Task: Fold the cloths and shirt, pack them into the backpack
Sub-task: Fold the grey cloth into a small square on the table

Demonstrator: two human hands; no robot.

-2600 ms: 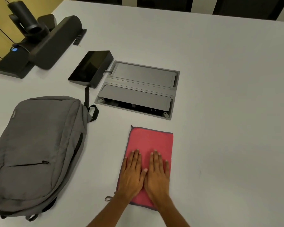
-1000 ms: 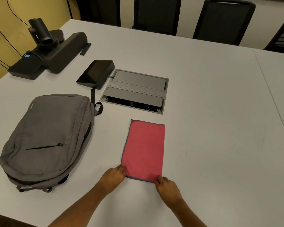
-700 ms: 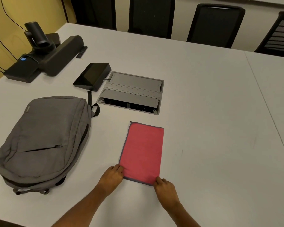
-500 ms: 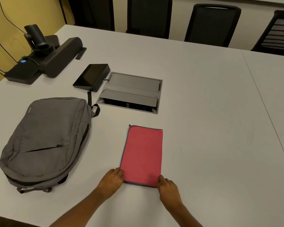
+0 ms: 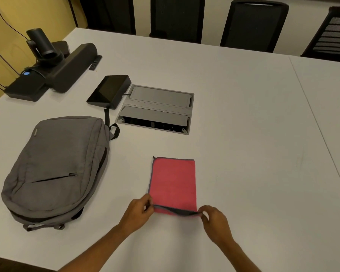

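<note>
Red cloth (image 5: pixel 174 183) lies folded into a narrow rectangle on the white table (image 5: pixel 243 154), long side running away from me, with a grey trim along its left and far edges and a small loop at the far left corner. I see its near edge lifted a little off the tabletop, the grey hem sagging slightly between the two hands. My left hand (image 5: pixel 138 213) pinches the near left corner between thumb and curled fingers; my right hand (image 5: pixel 214 219) pinches the near right corner the same way. Both forearms come in from the bottom of the view.

Left of the cloth and apart from it, the grey backpack (image 5: pixel 55 167) lies flat with its front face up, the slanted front pocket zipper closed and its top handle pointing toward the far side of the table. I cannot tell whether its main compartment is open.

Beyond the cloth, a grey cable box (image 5: pixel 157 109) is set into the tabletop, its near flap raised enough to show a dark slot. Just beside its left edge stands a small black touch panel (image 5: pixel 109 91), tilted. Farther left sit a long black soundbar (image 5: pixel 71 67) and a black conference camera (image 5: pixel 42 46) on its base. Dark office chairs (image 5: pixel 253 24) line the far side.
</note>
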